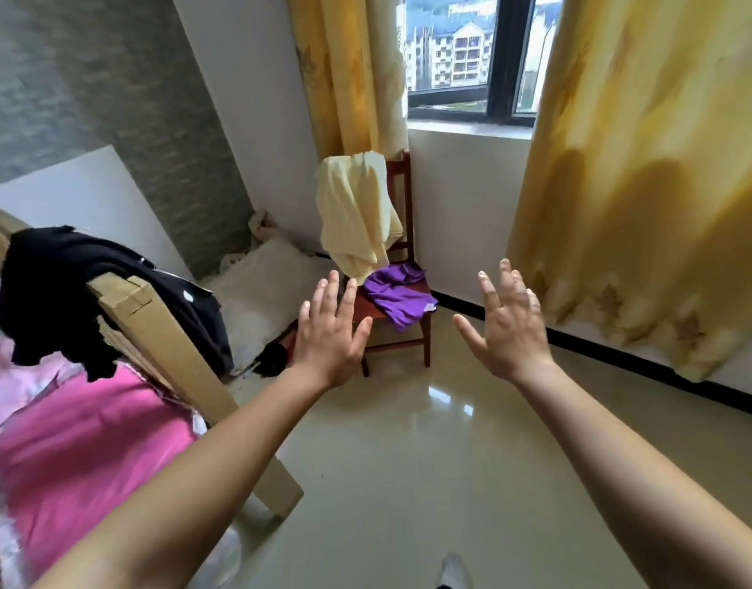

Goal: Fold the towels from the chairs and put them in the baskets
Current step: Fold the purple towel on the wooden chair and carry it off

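**Two towels on the corner chair, both hands spread and holding nothing**

A cream towel hung over the back of a red wooden chair, draped from the top rail down to the seat. A purple towel lay crumpled on the seat, with one corner drooping over the front edge and a small white tag showing there. The cream towel's lower end met the purple one at the rear of the seat. The chair stood in the corner of the room, against the white wall and just below the window.

The left hand was raised in front of the chair's left side, its back to the camera and its fingers straight and fanned apart. It overlapped the seat edge in the view, but whether it touched the chair could not be told. The right hand was held up to the right of the chair, clear of both towels and spread in the same way. Both bare forearms reached in from the bottom of the view.

Left of the chair a pale cushion lay on the floor in the corner. Nearer the camera, a black garment was draped over the pale wooden bed frame, with a pink cover spread behind it. Yellow curtains hung on both sides of the window, and the right one fell almost to the floor. The glossy pale tiles reflected the window light. The tip of a light shoe showed at the bottom edge.
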### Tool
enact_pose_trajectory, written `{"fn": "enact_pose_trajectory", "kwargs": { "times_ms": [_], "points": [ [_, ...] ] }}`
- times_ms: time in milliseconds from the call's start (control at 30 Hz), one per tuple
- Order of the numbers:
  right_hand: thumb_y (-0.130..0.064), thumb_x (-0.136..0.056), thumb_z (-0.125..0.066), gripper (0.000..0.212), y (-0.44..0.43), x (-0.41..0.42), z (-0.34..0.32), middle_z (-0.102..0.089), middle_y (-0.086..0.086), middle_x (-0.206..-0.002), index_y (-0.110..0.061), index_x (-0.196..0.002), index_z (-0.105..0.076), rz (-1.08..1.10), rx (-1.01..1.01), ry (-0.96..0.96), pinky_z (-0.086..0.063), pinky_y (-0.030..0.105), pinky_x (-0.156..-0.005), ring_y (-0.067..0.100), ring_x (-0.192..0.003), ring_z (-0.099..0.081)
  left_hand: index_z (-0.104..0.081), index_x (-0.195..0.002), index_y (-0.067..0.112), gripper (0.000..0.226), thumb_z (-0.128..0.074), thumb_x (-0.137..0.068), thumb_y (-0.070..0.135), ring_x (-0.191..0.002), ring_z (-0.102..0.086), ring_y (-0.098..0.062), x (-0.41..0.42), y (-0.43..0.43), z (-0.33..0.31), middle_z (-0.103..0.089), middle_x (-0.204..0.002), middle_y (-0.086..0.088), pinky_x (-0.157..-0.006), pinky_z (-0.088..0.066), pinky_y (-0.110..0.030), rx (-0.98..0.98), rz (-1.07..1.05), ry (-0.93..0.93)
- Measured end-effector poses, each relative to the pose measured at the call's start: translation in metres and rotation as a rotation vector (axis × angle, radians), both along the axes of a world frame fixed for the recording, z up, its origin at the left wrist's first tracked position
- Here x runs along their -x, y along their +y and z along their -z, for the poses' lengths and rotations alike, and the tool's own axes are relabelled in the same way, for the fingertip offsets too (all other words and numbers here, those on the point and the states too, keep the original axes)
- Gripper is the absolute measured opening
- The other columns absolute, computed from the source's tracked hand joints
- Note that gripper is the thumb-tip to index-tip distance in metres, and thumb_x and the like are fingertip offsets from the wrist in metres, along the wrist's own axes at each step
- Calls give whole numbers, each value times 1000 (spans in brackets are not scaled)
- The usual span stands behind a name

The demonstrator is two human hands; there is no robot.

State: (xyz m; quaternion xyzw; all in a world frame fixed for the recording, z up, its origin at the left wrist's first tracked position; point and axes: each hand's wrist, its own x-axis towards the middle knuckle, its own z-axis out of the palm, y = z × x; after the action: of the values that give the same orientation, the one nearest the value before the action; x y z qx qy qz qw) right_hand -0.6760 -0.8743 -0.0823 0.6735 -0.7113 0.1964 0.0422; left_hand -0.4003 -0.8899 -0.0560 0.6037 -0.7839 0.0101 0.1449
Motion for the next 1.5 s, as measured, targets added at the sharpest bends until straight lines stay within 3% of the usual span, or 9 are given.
{"fn": "enact_pose_trajectory", "kwargs": {
  "times_ms": [100, 267, 500, 833, 967, 1133, 1233, 1333, 1500],
  "points": [
    [-73, -88, -22, 91, -78, 22, -3, -9, 19, -165, -14, -157, -25, -24, -57, 10, -23, 51, -118, 36, -151, -17, -4, -158, 21, 68, -29, -102, 50, -152, 7, -23, 22, -71, 0, 9, -165, -8, -121, -4, -46, -70, -42, -35],
    [-63, -94, -43, 81, -184, 47, 0, -9, 19, -166, -16, -158, -24, -95, -137, 56, -26, 49, -118, 36, -151, -19, -2, -158, 21, 69, -28, -101, 51, -151, 11, -24, 50, -166, 6, 16, -164, -9, -122, -6, -48, -160, -165, 16],
    [-56, -93, -53, 78, -328, 68, 45, -20, 22, -163, -15, -156, -31, -190, -202, 105, -34, 50, -115, 38, -147, -29, -3, -157, 21, 70, -32, -101, 50, -151, 12, -26, 66, -300, 62, 17, -163, -9, -122, -7, -49, -310, -173, -57],
    [-52, -92, -57, 75, -545, 102, 104, -24, 18, -163, -17, -155, -33, -246, -471, 277, -35, 44, -113, 33, -148, -29, -3, -157, 19, 71, -36, -101, 47, -151, 11, -29, 85, -534, 135, 13, -164, -13, -121, -10, -52, -530, -230, 22],
    [-46, -92, -61, 73, -602, 106, 114, -31, 21, -159, -14, -153, -37, -228, -531, 206, -42, 47, -108, 37, -144, -36, -3, -158, 18, 71, -36, -101, 46, -151, 9, -29, 99, -585, 148, 10, -164, -13, -121, -10, -50, -552, -205, 7],
    [-48, -98, -49, 69, -686, 108, 206, -22, 16, -163, -21, -157, -25, -257, -731, 68, -37, 42, -112, 32, -147, -29, -4, -158, 19, 70, -36, -101, 46, -152, 5, -27, 119, -654, 235, 8, -165, -11, -120, -12, -47, -708, -264, 54],
    [-45, -100, -48, 67, -724, 101, 272, -20, 12, -163, -22, -158, -23, -234, -871, -22, -35, 43, -113, 30, -148, -25, -9, -157, 19, 71, -43, -100, 43, -151, -1, -29, 128, -680, 301, 3, -165, -11, -118, -14, -48, -820, -442, 200],
    [-39, -99, -51, 62, -744, 95, 343, -31, 13, -158, -18, -154, -31, -190, -964, -135, -38, 44, -109, 33, -143, -33, -22, -154, 6, 71, -54, -96, 33, -147, -18, -35, 136, -693, 375, -18, -160, -22, -118, -16, -39, -862, -782, 508],
    [-39, -100, -48, 55, -754, 87, 443, -48, 16, -136, -15, -148, -39, -205, -1085, -134, -47, 48, -99, 38, -124, -48, -45, -138, -3, 67, -63, -84, 32, -129, -49, -35, 147, -687, 495, -49, -143, -22, -108, -40, -40, -1018, -1353, 908]
  ]
}}
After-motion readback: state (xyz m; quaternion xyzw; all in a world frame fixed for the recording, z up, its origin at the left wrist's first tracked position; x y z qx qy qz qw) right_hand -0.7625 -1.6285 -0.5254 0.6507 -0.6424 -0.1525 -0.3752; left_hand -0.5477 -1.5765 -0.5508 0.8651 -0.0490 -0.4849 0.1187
